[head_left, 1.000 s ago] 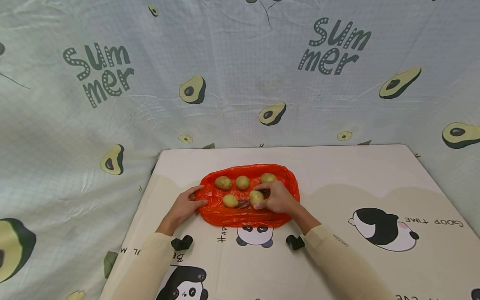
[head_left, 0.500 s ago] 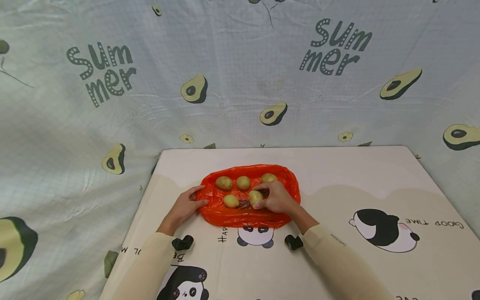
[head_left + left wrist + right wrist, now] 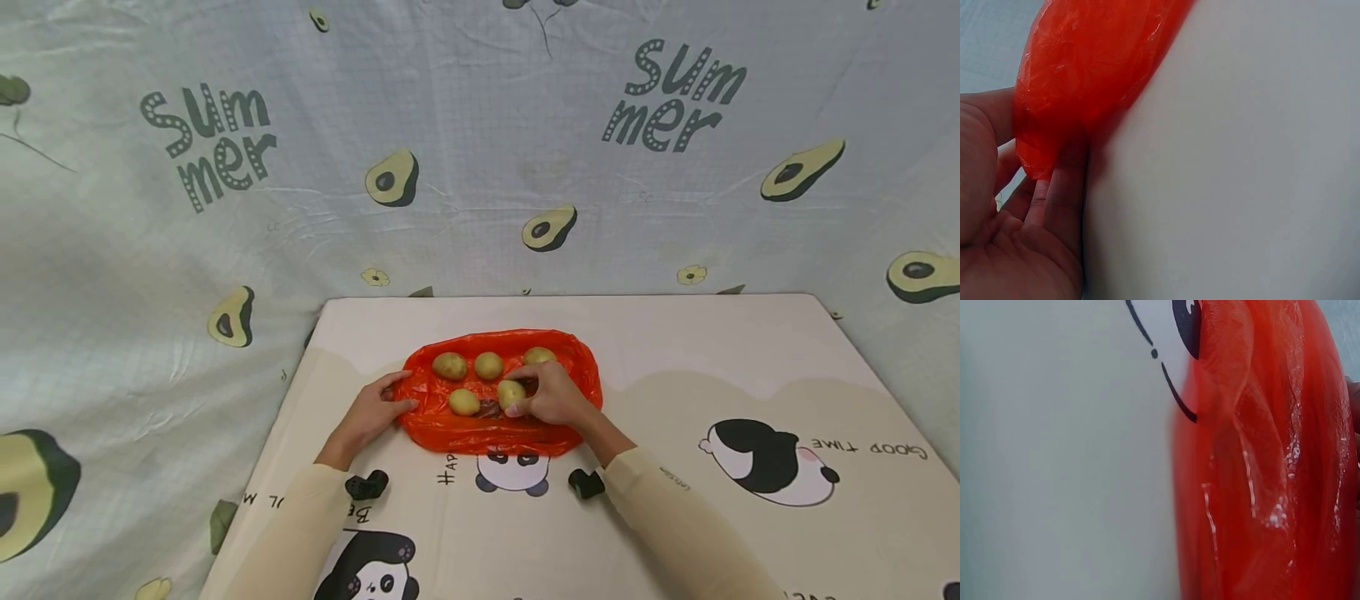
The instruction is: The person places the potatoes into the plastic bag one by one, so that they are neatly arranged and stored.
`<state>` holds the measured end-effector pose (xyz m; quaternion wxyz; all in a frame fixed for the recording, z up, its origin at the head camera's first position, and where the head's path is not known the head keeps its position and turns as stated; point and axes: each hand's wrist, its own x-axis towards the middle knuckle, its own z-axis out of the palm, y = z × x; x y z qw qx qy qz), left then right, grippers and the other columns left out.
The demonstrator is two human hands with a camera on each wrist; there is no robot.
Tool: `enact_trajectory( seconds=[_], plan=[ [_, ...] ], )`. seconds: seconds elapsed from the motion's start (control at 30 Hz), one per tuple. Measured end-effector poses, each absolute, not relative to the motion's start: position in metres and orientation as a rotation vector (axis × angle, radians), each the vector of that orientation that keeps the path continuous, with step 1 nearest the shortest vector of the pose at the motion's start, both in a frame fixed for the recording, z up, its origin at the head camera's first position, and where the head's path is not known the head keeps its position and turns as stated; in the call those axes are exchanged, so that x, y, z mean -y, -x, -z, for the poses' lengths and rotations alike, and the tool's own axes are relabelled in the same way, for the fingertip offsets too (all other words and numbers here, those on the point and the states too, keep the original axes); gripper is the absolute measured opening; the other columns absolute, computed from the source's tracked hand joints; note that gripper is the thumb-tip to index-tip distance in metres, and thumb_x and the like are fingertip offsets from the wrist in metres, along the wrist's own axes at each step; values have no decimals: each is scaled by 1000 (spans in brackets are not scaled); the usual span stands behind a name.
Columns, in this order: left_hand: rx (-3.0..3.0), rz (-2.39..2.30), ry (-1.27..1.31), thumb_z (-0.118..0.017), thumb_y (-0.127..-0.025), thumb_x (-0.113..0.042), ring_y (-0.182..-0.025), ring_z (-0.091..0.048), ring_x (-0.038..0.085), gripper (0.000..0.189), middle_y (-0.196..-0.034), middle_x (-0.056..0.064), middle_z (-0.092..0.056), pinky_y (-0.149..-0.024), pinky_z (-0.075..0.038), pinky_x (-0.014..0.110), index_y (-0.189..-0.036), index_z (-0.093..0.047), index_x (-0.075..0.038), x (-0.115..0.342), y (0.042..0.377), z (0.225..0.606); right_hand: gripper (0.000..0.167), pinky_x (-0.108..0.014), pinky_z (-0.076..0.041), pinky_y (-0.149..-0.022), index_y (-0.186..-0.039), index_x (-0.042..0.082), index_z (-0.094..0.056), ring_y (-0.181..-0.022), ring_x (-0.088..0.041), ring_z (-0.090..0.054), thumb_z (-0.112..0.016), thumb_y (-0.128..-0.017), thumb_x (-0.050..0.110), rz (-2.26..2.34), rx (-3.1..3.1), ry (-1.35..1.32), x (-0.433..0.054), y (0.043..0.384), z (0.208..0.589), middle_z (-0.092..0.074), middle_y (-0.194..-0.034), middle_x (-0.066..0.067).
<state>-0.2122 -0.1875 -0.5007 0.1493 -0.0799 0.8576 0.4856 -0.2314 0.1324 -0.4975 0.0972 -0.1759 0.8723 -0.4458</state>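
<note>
A red plastic bag [image 3: 438, 435] lies spread out on the table, its sides raised like a shallow tray. Several potatoes [image 3: 450, 366] sit inside, with a small dark reddish-brown item [image 3: 489, 408] among them. My right hand [image 3: 557, 395] reaches in from the right and holds one potato [image 3: 512, 394] between thumb and fingers, in the front row. At the bag's left end, my left hand [image 3: 369, 414] grips the edge. In the left wrist view, the thumb lies on one side of the red plastic [image 3: 1094, 56] and the fingers on the other. The right wrist view mostly shows the bag's wrinkled side [image 3: 1266, 462].
The pale table [image 3: 622, 533] carries printed panda and dog drawings. Black wrist pieces [image 3: 366, 485] sit by both cuffs. Behind and to the left hangs a cloth [image 3: 465, 100] printed with avocados.
Both hands keep their places on the bag and the potato. The whole head view has shifted very slightly; nothing else visibly differs.
</note>
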Motion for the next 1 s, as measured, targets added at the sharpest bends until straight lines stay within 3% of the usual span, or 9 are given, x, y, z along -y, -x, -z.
enact_trajectory(
  seconds=[1.0],
  plan=[
    [-2459,-1403,258,-65,-101,-14,-147,-44,41,61,-166,20,-37,-115,-46,52,-158,-45,-13,182,216,499,49,-48,-56,-99,-126,9,-76,-111,-25,-61,-90,-79,16,1314,-2583,465,-136,232,496,-75,-121,-7]
  ],
)
